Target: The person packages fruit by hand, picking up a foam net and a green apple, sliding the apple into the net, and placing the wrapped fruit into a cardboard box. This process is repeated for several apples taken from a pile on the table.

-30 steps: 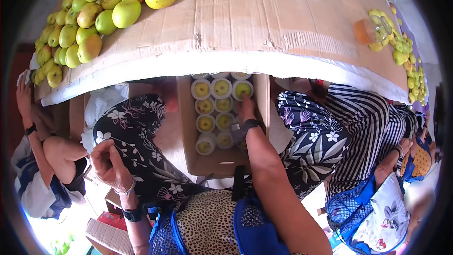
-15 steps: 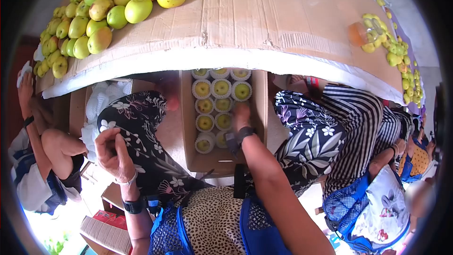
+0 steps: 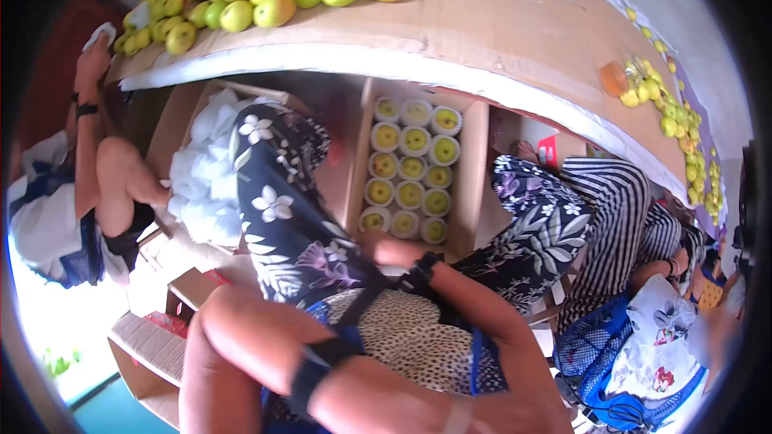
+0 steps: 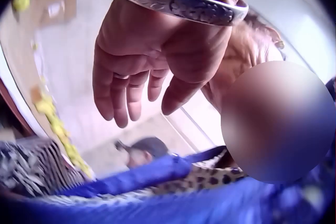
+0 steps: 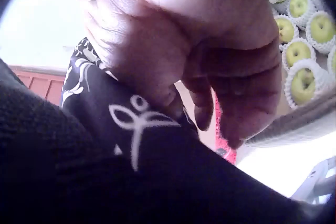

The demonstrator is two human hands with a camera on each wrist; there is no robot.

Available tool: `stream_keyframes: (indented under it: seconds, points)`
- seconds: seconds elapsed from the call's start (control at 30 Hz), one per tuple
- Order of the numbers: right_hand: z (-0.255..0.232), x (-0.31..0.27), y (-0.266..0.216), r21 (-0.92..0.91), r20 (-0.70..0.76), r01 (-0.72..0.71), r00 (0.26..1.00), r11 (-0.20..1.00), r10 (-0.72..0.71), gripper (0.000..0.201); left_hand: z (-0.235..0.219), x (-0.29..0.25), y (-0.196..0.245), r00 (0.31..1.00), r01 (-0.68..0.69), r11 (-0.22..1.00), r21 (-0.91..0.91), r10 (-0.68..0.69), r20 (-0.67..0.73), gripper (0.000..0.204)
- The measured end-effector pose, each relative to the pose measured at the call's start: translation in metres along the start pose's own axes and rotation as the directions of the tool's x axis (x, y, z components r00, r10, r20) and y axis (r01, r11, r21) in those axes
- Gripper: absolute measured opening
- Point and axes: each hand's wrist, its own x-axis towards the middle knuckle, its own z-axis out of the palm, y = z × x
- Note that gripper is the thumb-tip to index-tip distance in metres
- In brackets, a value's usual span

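Observation:
My right hand (image 3: 388, 247) is over my floral trouser leg, by the near left corner of an open cardboard box (image 3: 474, 193). Its fingers curl loosely in the right wrist view, with nothing visible in them. Rows of yellow-green apples (image 3: 414, 141) sit in the box, each in a white foam net. My left hand (image 4: 157, 50), below a silver bangle, is raised near my upper body with fingers relaxed and holding nothing. In the head view, my left forearm (image 3: 265, 329) crosses the bottom, and the hand there is blurred at the frame edge.
A cardboard-covered table (image 3: 498, 24) bears a pile of apples (image 3: 273, 10) and an orange-tinted clear container (image 3: 613, 79). White foam nets (image 3: 207, 185) heap beside my left knee. Another person's hand (image 3: 92, 64) reaches the table at left. Someone in striped trousers (image 3: 607, 201) sits at right.
My right hand has drawn back from among the apples to the box's near corner. My left hand has risen from beside my knee, its forearm now across my front. The head view has shifted.

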Motion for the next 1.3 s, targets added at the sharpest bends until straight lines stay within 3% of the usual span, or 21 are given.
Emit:
stream_keyframes:
  seconds: [0.1, 0.2, 0.3, 0.37, 0.43, 0.47, 0.57, 0.67, 0.73, 0.83, 0.93, 1.07, 1.27, 1.3]
  points:
    - [-0.006, -0.012, -0.008, 0.221, 0.014, -0.165, 0.986, 0.961, 0.166, 0.026, 0.022, 0.012, 0.008, 0.995, -0.061, 0.997, -0.040, 0.064, 0.076, 0.036]
    - [0.002, -0.006, 0.019, 0.106, -0.032, 0.036, 0.999, 0.994, -0.033, 0.030, 0.029, 0.011, 0.013, 0.989, -0.076, 0.996, -0.052, 0.081, 0.121, 0.037]
    - [-0.005, -0.010, 0.013, 0.269, 0.066, -0.098, 0.994, 0.958, 0.083, 0.032, 0.031, 0.007, 0.021, 0.985, -0.064, 0.997, -0.032, 0.069, 0.160, 0.038]
    - [-0.012, -0.015, 0.006, 0.277, 0.063, -0.127, 0.992, 0.952, 0.113, 0.032, 0.028, 0.003, 0.026, 0.984, -0.037, 0.999, -0.013, 0.038, 0.172, 0.038]
    - [-0.009, -0.007, 0.005, 0.283, 0.077, -0.168, 0.985, 0.944, 0.152, 0.031, 0.024, -0.004, 0.029, 0.992, 0.008, 1.000, 0.020, -0.010, 0.122, 0.039]
    - [-0.009, -0.005, 0.008, 0.324, 0.064, -0.162, 0.987, 0.932, 0.150, 0.030, 0.024, -0.012, 0.032, 0.999, 0.010, 1.000, 0.027, -0.009, -0.032, 0.038]
    - [-0.013, -0.018, 0.001, 0.446, 0.004, -0.173, 0.982, 0.878, 0.191, 0.029, 0.018, -0.019, 0.035, 0.998, 0.054, 0.981, 0.188, -0.051, -0.022, 0.039]
    - [-0.007, -0.009, 0.017, 0.477, -0.041, -0.078, 0.993, 0.876, 0.111, 0.030, 0.021, -0.028, 0.048, 0.979, 0.190, 0.957, 0.221, -0.167, -0.119, 0.041]
    - [-0.007, -0.010, 0.020, 0.354, -0.116, -0.037, 0.990, 0.934, 0.083, 0.032, 0.018, -0.026, 0.048, 0.977, 0.205, 0.949, 0.240, -0.185, -0.106, 0.041]
    - [-0.013, -0.011, 0.020, 0.290, -0.079, -0.049, 0.994, 0.956, 0.075, 0.033, 0.009, -0.023, 0.041, 0.977, 0.209, 0.944, 0.254, -0.194, -0.084, 0.043]
    - [-0.020, -0.018, 0.007, 0.437, 0.024, -0.115, 0.993, 0.892, 0.116, 0.031, 0.006, -0.021, 0.037, 0.980, 0.199, 0.949, 0.246, -0.186, -0.075, 0.044]
    - [-0.017, -0.012, 0.013, 0.474, 0.050, -0.117, 0.993, 0.873, 0.106, 0.029, 0.000, -0.013, 0.032, 0.986, 0.167, 0.961, 0.223, -0.159, -0.053, 0.045]
    - [-0.007, -0.001, 0.029, 0.633, 0.080, -0.178, 0.983, 0.753, 0.166, 0.031, -0.004, -0.005, 0.032, 0.994, 0.111, 0.975, 0.192, -0.108, -0.029, 0.048]
    - [-0.009, -0.003, 0.028, 0.592, 0.064, -0.168, 0.985, 0.788, 0.161, 0.032, -0.004, -0.004, 0.031, 0.996, 0.093, 0.980, 0.175, -0.091, -0.024, 0.048]
